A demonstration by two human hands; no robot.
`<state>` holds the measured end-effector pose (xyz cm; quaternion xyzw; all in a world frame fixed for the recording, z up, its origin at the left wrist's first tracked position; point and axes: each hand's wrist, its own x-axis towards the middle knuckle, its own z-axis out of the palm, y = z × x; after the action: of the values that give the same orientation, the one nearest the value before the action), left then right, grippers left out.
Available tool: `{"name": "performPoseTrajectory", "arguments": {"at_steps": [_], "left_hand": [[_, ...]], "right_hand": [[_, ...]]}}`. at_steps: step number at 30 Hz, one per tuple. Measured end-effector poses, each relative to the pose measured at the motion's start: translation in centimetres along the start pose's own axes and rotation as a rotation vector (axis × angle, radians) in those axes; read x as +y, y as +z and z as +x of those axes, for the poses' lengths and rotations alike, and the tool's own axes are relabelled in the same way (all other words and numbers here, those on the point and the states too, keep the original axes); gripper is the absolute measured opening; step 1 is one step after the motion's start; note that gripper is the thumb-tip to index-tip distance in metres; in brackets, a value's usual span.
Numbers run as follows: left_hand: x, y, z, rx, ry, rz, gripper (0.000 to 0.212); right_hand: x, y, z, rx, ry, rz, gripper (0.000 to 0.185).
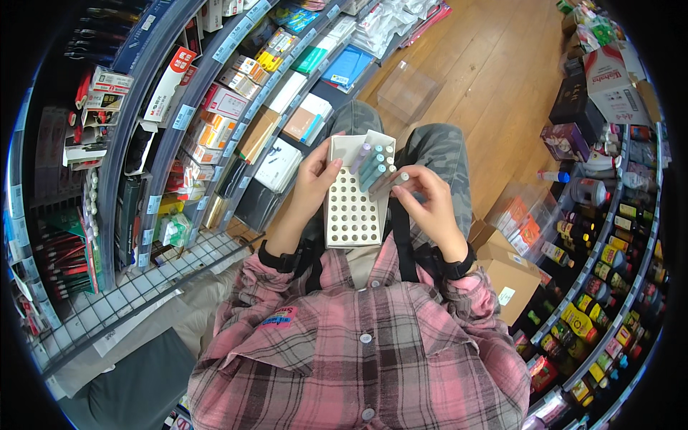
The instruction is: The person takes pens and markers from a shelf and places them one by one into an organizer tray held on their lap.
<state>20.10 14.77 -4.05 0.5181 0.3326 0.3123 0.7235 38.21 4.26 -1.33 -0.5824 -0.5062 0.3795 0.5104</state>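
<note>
My left hand grips the left side of a small white cardboard box, its thumb over the edge. Inside the box is a panel of round holes, most with nothing in them. Several pens stand in the far end: a lilac pen, teal pens with pale blue caps, and white-capped ones. My right hand pinches a grey pen near its light cap between thumb and fingers. This pen leans over the box's right side; its lower end reaches the holes, but whether it sits in one I cannot tell.
Stationery shelves rise on my left, with a wire rack at their base. Bottle shelves stand on my right, near an open cardboard carton. On the wooden floor lies a clear plastic box.
</note>
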Motion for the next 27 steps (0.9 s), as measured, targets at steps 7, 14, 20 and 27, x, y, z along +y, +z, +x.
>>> {"name": "performPoseTrajectory", "arguments": {"at_steps": [7, 14, 20, 27], "left_hand": [[-0.3, -0.3, -0.1, 0.006, 0.008, 0.011, 0.044], [-0.2, -0.3, -0.2, 0.018, 0.001, 0.006, 0.044], [0.0, -0.3, -0.3, 0.030, 0.036, 0.085, 0.044], [-0.1, -0.6, -0.3, 0.036, 0.015, 0.069, 0.043]], "right_hand": [[-1.9, -1.6, 0.3, 0.157, 0.062, 0.404, 0.019], [-3.7, -1.6, 3.6, 0.079, 0.029, 0.477, 0.019], [-3.2, 0.4, 6.0, -0.102, -0.017, 0.047, 0.019], [-4.2, 1.5, 6.6, -0.189, -0.031, -0.186, 0.019]]}}
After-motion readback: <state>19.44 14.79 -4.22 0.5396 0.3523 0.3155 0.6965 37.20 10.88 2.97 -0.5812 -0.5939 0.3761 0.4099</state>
